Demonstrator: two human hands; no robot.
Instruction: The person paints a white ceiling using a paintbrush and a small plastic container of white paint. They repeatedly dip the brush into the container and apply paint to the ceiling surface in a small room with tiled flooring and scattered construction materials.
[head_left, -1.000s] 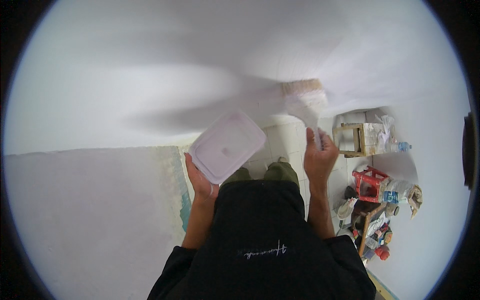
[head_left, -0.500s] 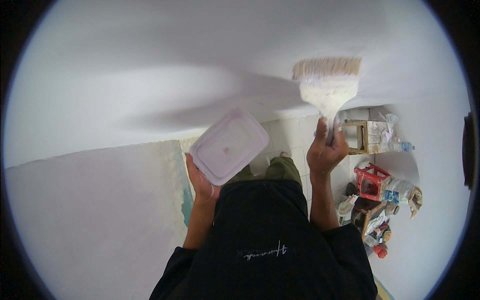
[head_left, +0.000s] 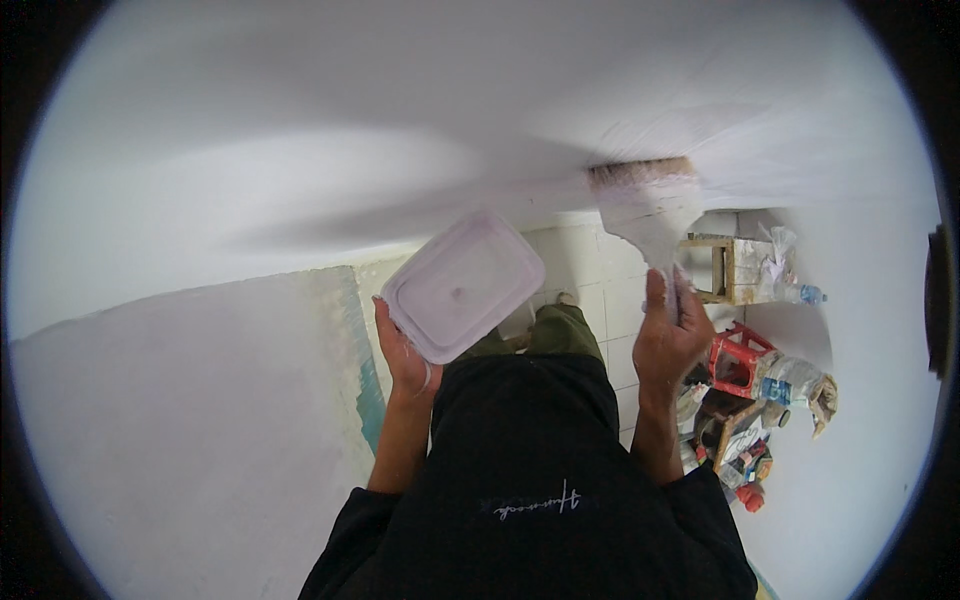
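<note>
My right hand (head_left: 672,335) is closed round the handle of a wide, paint-smeared paintbrush (head_left: 652,212). Its bristles point away from me and meet the pale wall (head_left: 480,110) ahead, where faint brush streaks show. My left hand (head_left: 405,355) grips the near left edge of a shallow, rounded plastic tub (head_left: 465,288) coated in pale lilac paint. A small darker spot shows on the tub's bottom. White smears mark both hands, and the left fingers under the tub are hidden.
A worn wooden stool (head_left: 745,270) stands at the right with a plastic bottle (head_left: 808,294) beside it. Closer lie a red plastic stool (head_left: 738,358) and a heap of clutter (head_left: 748,455). White floor tiles (head_left: 620,310) show beyond my legs. A grey wall with a bluish patch (head_left: 370,410) rises at left.
The paintbrush has come down and toward me, its bristles now bent on the wall. My right hand has shifted slightly right and nearer. The tub has barely moved.
</note>
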